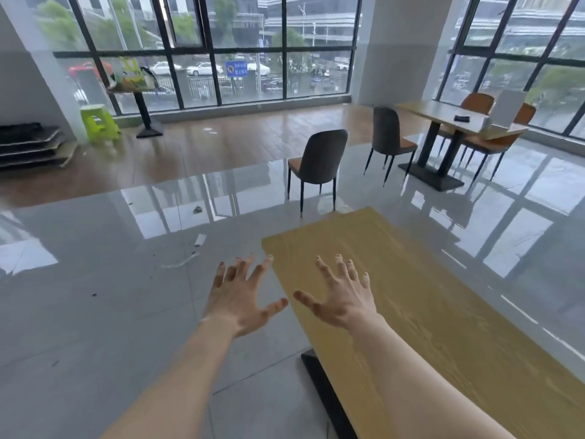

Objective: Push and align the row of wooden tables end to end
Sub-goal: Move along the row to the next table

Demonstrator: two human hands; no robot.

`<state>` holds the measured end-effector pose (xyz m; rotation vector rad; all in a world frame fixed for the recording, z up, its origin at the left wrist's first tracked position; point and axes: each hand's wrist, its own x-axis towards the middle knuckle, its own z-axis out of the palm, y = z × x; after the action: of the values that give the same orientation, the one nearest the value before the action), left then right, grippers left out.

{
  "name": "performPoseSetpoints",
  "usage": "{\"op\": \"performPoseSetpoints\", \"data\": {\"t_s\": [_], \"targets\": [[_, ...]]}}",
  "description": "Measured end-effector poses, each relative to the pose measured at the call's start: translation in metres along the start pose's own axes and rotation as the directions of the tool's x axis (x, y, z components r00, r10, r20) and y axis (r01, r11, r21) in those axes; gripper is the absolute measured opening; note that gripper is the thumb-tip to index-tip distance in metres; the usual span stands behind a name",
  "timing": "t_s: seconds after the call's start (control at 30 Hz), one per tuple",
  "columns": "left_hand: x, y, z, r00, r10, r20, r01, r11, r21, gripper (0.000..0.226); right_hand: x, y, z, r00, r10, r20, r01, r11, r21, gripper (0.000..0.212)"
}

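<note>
A long light-wood table (pixel 443 312) with a black base runs from the lower right toward the middle of the view. My left hand (pixel 242 296) hovers with fingers spread just left of the table's long edge, over the grey floor. Above the tabletop near that same edge, my right hand (pixel 340 296) is also spread wide and holds nothing. I cannot tell whether either hand touches the wood. A second wooden table (pixel 443 114) stands far off at the right by the windows.
A grey chair (pixel 319 160) stands just beyond the near table's far end, another chair (pixel 387 136) beside the far table. A green stool (pixel 98 122) and a pedestal table (pixel 139 90) sit at the back left. Scraps of litter (pixel 199 240) lie on the glossy floor.
</note>
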<state>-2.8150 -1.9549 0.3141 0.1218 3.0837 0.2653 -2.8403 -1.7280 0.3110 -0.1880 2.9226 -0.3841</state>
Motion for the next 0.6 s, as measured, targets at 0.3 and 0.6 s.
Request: {"op": "performPoseSetpoints", "data": {"t_s": [0.3, 0.6], "targets": [[0.274, -0.109, 0.004, 0.989, 0.135, 0.055, -0.134, 0.991, -0.02, 0.092, 0.259, -0.044, -0.005, 0.989, 0.144, -0.009, -0.144, 0.989, 0.029, 0.101], [0.557, -0.162, -0.004, 0.878, 0.446, 0.177, -0.452, 0.892, -0.004, 0.095, 0.473, -0.064, -0.013, 0.876, 0.483, 0.011, -0.478, 0.864, 0.157, 0.101]]}}
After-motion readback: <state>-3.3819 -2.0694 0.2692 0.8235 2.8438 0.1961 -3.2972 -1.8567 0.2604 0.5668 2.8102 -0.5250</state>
